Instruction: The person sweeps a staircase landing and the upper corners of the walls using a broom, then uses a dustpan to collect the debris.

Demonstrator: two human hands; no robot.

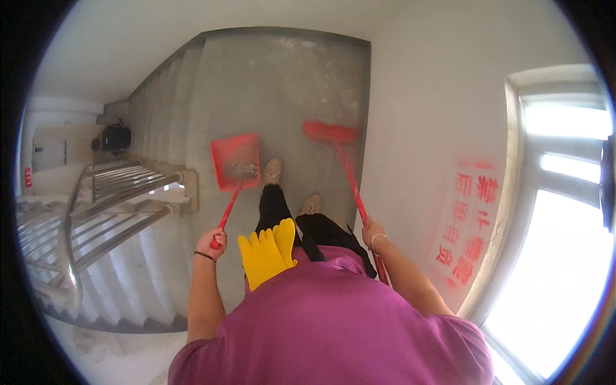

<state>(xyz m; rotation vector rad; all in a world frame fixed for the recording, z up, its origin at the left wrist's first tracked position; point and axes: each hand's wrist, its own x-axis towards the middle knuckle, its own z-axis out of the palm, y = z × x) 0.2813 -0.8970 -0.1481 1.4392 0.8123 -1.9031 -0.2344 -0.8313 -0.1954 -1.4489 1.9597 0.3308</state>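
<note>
My left hand (215, 241) is closed around the handle of a red long-handled dustpan (221, 163). Some greyish debris (243, 170) lies in the pan, too blurred to name. A red broom (332, 132) is in my right hand (374, 233), which grips its stick partway along. Its head is on or just above the concrete landing (281, 86), near the right wall; the bristles look blurred. A pair of yellow rubber gloves (267, 250) hangs at my waist, fingers pointing away from me. My shoes stand on the landing between dustpan and broom.
To the left, metal stair railings (120, 197) separate two flights of concrete stairs (159, 106). The right wall (418, 120) bears red stencilled writing (469, 226). Beyond it is a bright window (534, 269). A dark object (117, 137) stands by the far stairs, too blurred to identify.
</note>
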